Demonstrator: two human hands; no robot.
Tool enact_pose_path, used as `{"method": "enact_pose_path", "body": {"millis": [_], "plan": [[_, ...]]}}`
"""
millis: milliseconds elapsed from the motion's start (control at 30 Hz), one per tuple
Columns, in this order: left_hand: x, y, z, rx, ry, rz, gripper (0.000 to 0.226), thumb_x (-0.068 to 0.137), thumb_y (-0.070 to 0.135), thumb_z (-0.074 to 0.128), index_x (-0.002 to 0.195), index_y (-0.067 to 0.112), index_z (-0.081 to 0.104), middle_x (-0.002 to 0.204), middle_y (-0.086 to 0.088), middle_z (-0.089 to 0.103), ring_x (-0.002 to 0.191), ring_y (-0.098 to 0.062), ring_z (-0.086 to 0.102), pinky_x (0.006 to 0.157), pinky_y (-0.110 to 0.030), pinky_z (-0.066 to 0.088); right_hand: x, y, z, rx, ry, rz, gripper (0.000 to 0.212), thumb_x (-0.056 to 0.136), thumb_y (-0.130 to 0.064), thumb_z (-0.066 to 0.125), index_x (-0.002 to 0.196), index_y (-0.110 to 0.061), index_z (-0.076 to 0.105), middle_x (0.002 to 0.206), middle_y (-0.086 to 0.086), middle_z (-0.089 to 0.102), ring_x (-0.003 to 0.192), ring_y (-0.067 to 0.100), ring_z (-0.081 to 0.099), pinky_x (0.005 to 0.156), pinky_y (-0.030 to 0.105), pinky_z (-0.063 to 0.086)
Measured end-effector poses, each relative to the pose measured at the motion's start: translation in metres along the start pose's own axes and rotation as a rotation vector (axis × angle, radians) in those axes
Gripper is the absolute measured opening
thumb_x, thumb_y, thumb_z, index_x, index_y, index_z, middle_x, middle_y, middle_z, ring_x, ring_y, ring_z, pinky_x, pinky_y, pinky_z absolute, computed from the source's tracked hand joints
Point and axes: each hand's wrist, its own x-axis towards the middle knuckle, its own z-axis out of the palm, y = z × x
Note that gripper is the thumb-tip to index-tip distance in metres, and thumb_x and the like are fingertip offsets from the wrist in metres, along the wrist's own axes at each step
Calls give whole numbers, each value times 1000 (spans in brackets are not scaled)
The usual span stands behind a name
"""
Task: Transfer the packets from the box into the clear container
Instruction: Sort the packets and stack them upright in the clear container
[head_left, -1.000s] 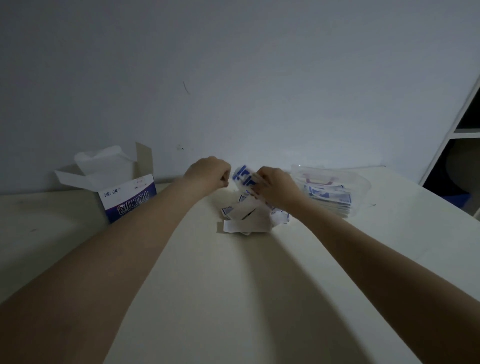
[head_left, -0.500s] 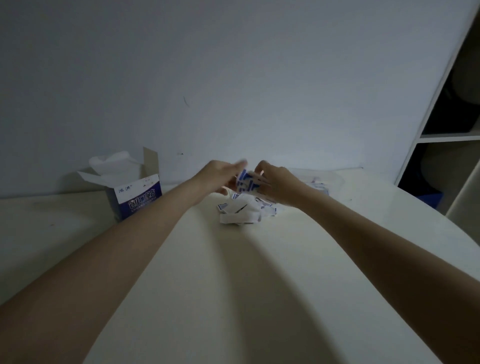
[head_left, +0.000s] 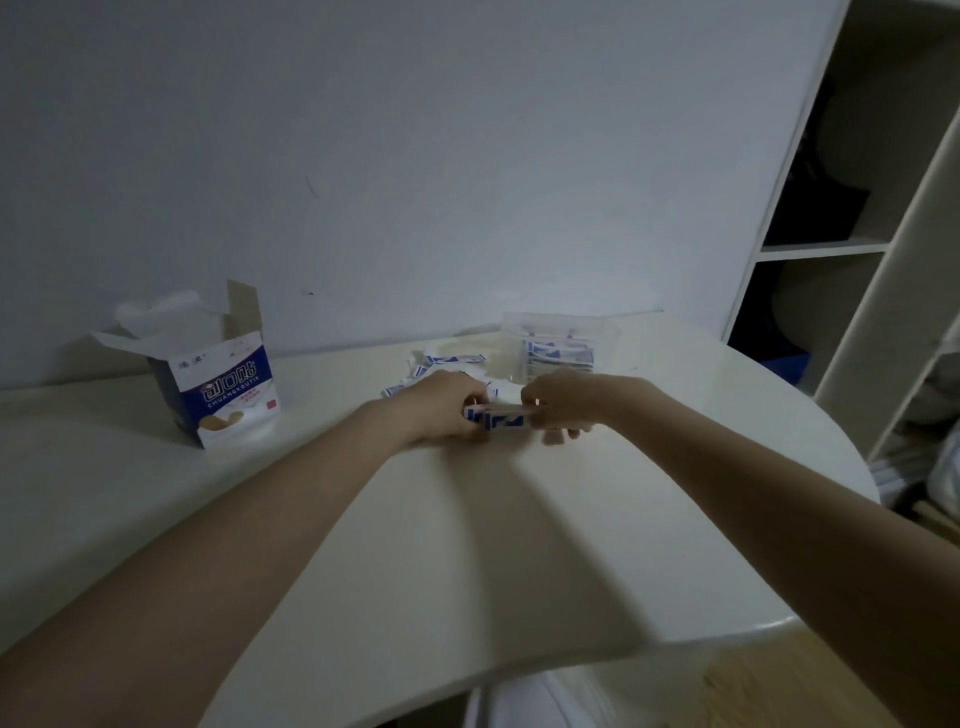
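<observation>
Packets (head_left: 500, 417) are held as a small stack between both hands, pinched at one end by the left hand (head_left: 445, 406) and at the other by the right hand (head_left: 557, 402), just above the table (head_left: 363, 545).

My left hand (head_left: 448, 408) and right hand (head_left: 558, 402) grip a stack of packets (head_left: 500, 417) by its ends above the table (head_left: 467, 545), near the clear container (head_left: 561, 345).
</observation>
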Motion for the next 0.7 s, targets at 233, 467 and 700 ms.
{"method": "enact_pose_path", "body": {"millis": [233,467,700], "plan": [[-11,-1,-10,-136,49,-40,12,80,13,67,92,9,68,62,12,47,58,-1,43,54,-11,31,3,3,1,28,51,-37,15,86,-7,52,90,-2,65,93,14,73,66,15,56,72,31,50],[-9,6,-5,-105,124,-11,13,86,9,57,89,7,69,60,13,43,56,-1,38,51,-8,30,-3,0,-1,-9,143,-87,20,94,-9,45,102,-2,63,83,13,69,61,16,59,60,25,49],[-5,5,-8,-110,55,-41,16,84,8,58,92,4,72,67,-4,59,69,-14,47,54,-15,30,-3,7,-2,3,138,-99,21,90,-11,52,96,-4,71,83,10,74,55,7,56,53,11,42]]}}
